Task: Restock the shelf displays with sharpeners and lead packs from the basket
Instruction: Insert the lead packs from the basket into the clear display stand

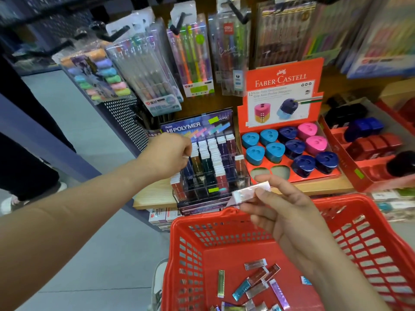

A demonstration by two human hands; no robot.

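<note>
My left hand (171,154) reaches over the left side of the clear Hi-Polymer lead display (210,167) and pinches the white cap of a lead pack at its top left slots. My right hand (277,206) hovers above the red basket (186,250) and holds a pale lead pack (251,191) between thumb and fingers. Several more lead packs (256,286) lie loose on the basket floor. To the right stands the red Faber-Castell tray (289,151) with blue, navy and pink sharpeners; two front-left wells show no sharpener.
Pen and highlighter packs (190,61) hang on hooks above the shelf. Another red tray (370,153) of red, blue and black sharpeners sits at far right. A perforated black pen cup (125,122) stands left of the lead display. A person's dark trousers are at far left.
</note>
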